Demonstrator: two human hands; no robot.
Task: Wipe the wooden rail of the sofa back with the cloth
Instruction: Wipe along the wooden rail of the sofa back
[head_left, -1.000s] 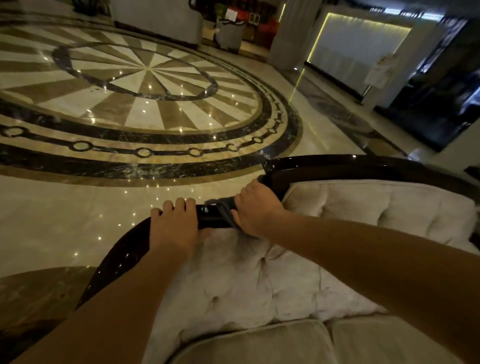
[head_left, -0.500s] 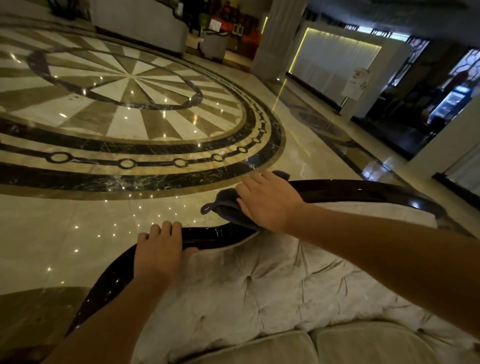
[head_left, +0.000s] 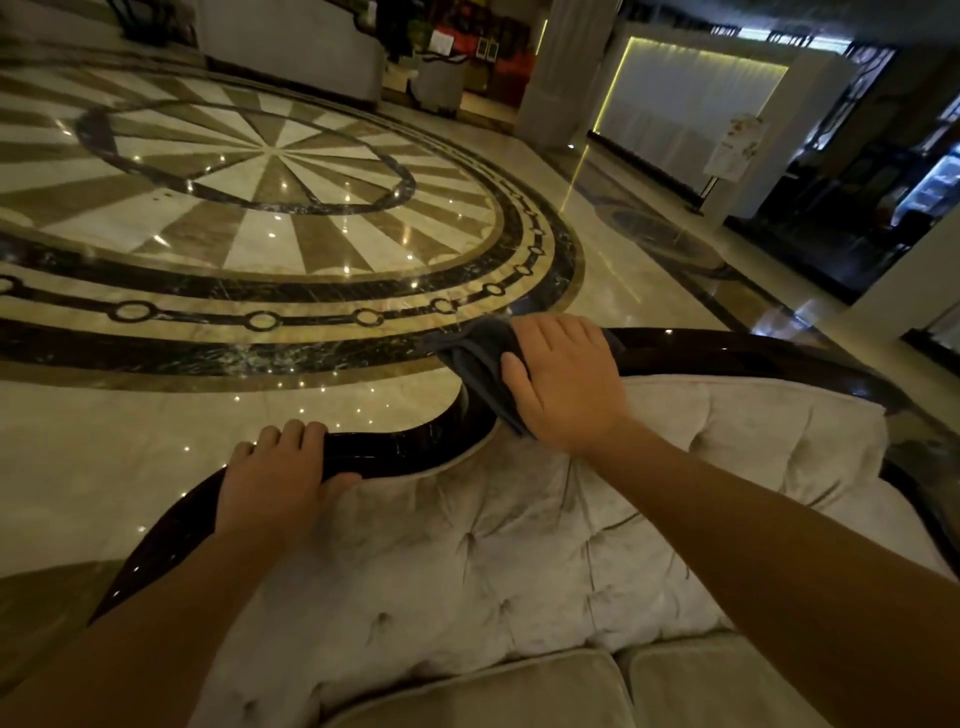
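Observation:
The sofa's dark, glossy wooden rail (head_left: 727, 353) curves along the top of the tufted beige back (head_left: 493, 545). A dark grey cloth (head_left: 475, 358) lies draped over the raised middle part of the rail. My right hand (head_left: 563, 382) presses flat on the cloth, fingers spread over it, thumb on the sofa-back side. My left hand (head_left: 283, 475) grips the lower left stretch of the rail, fingers curled over its far side, thumb on the upholstery.
Beige seat cushions (head_left: 519, 696) lie at the bottom of the view. Beyond the rail spreads a polished marble floor with a round inlaid pattern (head_left: 270, 171). A column (head_left: 558, 67), a lit wall panel (head_left: 685, 88) and a sign stand (head_left: 735, 145) are far off.
My right hand has slid the cloth rightward and up along the rail, from next to my left hand onto the raised middle section. My left hand has stayed gripping the rail.

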